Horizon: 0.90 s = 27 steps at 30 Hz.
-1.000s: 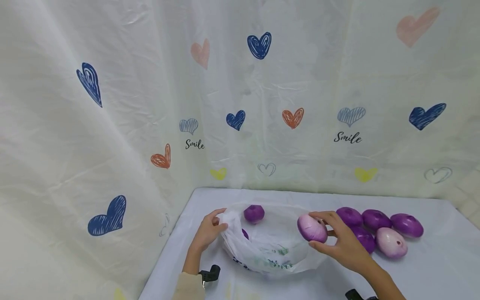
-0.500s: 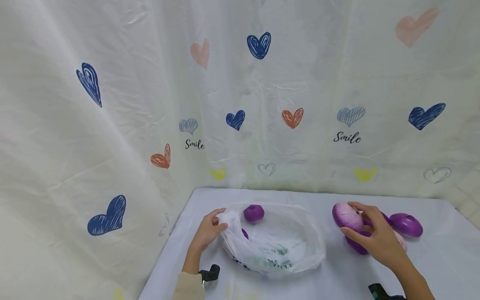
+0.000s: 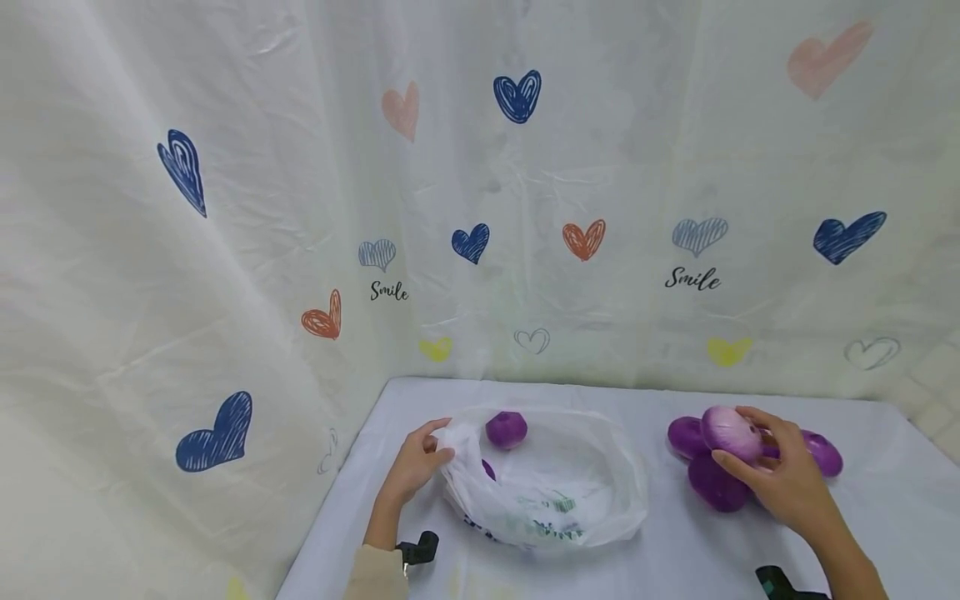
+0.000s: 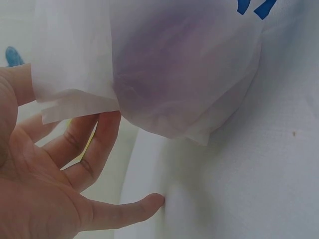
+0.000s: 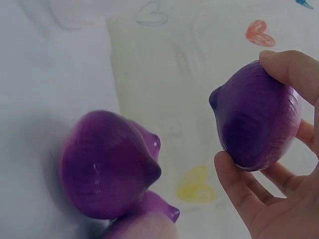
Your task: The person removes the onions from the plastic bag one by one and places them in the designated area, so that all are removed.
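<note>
While a heart-printed sheet [image 3: 622,158] hangs behind, probably to screen off the room, everything being handled is before it, on or over the white tabletop [image 3: 892,517]. Left of centre lies the bag [image 3: 517,508], its mouth spread and facing up; its thin plastic looks limp, which is likely why one edge is held. To its right, well apart, the loose onions [image 3: 718,485] lie in a cluster, perhaps grouped on that side so the nearer hand reaches them easily.

Over this cluster is the right hand [image 3: 791,479], its fingers curved round the held onion [image 3: 729,433] and set only as wide as its body; thumb and fingers press from opposite sides, a grip that seems to suit a smooth, round thing. The left hand [image 3: 420,454] pinches the bag's left edge narrowly between thumb and forefinger, presumably to stop the mouth sagging; in the left wrist view one finger stretches free of the plastic.

The held onion turns its pale side to the head view, and the right wrist view shows it apart from the others. Towards the far left inside the bag sits a purple onion [image 3: 507,430]. Near it, a purple patch [image 3: 489,470], mostly hidden by a fold, is probably another.
</note>
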{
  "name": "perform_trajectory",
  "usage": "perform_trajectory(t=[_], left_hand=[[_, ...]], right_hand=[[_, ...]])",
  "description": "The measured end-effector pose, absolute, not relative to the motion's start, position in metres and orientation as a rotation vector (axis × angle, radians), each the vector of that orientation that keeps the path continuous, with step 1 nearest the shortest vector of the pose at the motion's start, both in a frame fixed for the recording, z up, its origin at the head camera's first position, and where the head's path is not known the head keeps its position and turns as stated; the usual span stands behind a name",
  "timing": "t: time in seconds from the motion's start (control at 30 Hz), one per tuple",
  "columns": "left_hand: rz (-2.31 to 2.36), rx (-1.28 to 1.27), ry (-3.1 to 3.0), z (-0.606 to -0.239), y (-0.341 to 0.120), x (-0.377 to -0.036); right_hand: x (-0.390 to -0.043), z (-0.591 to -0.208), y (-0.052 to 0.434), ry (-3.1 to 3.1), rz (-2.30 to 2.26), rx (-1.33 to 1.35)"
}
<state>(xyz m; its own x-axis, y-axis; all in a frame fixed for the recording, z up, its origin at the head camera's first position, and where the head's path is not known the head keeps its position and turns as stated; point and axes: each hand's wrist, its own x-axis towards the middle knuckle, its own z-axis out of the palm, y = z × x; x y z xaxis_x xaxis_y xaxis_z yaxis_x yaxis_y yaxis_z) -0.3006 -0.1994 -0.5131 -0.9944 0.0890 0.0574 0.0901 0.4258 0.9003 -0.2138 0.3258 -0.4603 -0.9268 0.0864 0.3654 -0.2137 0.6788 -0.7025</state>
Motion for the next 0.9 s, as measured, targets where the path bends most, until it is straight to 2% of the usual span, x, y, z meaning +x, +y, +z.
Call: perform_trajectory(t=[0.6,0.9], left_hand=[[-1.671,-0.151,-2.662,-0.51,-0.197,-0.298],[-1.668,-0.148,-2.665,-0.51,-0.197,-0.297]], right_hand=[[-0.21,-0.471,0.382,-2.504,1.109,-0.065],[-0.208,-0.468,0.4,-2.559,1.101,-0.283]])
